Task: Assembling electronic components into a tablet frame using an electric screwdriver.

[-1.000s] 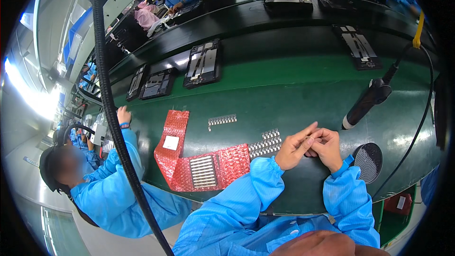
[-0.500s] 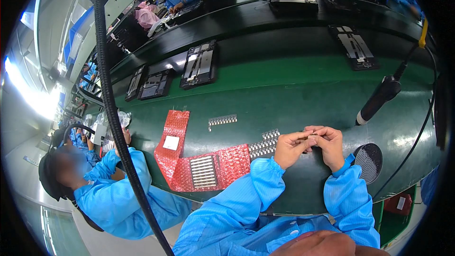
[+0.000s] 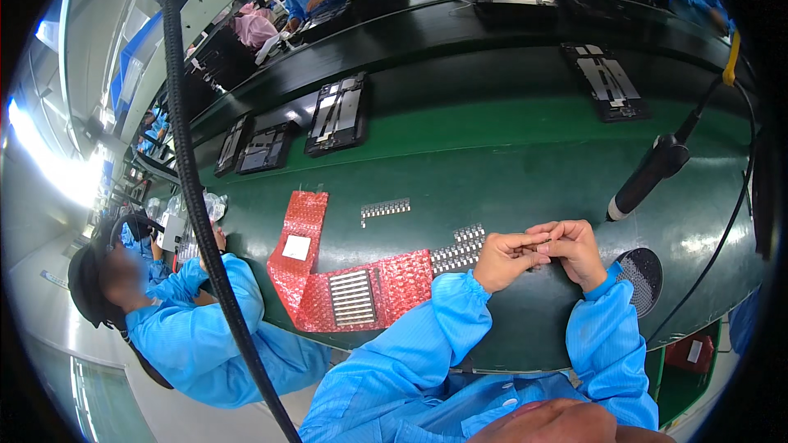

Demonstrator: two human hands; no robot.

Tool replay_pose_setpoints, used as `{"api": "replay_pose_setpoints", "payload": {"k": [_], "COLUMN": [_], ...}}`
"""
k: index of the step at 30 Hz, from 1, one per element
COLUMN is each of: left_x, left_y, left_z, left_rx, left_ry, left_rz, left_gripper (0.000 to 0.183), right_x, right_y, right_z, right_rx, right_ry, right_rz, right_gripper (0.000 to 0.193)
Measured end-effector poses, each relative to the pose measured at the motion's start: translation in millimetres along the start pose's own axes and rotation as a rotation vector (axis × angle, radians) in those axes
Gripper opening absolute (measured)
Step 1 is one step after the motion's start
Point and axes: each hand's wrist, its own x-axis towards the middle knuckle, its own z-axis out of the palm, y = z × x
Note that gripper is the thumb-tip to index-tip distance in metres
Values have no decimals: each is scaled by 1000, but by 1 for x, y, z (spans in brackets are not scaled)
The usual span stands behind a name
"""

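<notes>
My left hand (image 3: 506, 261) and my right hand (image 3: 574, 251) meet over the green bench, fingertips pinched together around something small and dark. Fingers cover most of it, so its kind cannot be made out. Close by the left hand, sheets of small metallic parts (image 3: 456, 258) lie on the bench, partly on red bubble wrap (image 3: 402, 276). A stack of striped metallic strips (image 3: 353, 298) rests on that wrap. Beyond it lies a separate short strip of small parts (image 3: 386, 208). A round dark mesh-like disc (image 3: 639, 281) is beside my right wrist.
A black handheld electric tool (image 3: 652, 176) hangs on a cable at the right. Opened flat devices (image 3: 336, 113) stand along the strip behind the bench, another device (image 3: 606, 82) farther right. A co-worker in a blue smock (image 3: 197, 328) sits at my left. A thick black cable (image 3: 190, 172) crosses the view.
My fingers have shifted slightly around the small piece, both hands still together. The devices behind the bench have slid a little left. The hanging tool has moved slightly left and down.
</notes>
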Motion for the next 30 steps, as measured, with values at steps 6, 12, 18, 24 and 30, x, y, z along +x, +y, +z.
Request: {"api": "replay_pose_setpoints", "payload": {"k": [6,12,18,24,30], "left_x": [2,5,5,6,7], "left_y": [-7,-5,-5,1,-3], "left_z": [0,2,1,3,2], "left_rx": [66,7,20,76,77], "left_ry": [117,192,184,184,191], "left_rz": [6,9,-42,-21,11], "left_gripper": [21,12,16,18,20], "right_x": [0,2,1,1,2], "right_y": [-1,0,7,7,11], "right_z": [2,5,3,4,0], "right_rx": [-37,59,34,-115,-140], "right_ry": [57,167,276,275,261], "right_rz": [16,-17,-109,-144,-173], "right_gripper": [10,8,10,11,10]}}
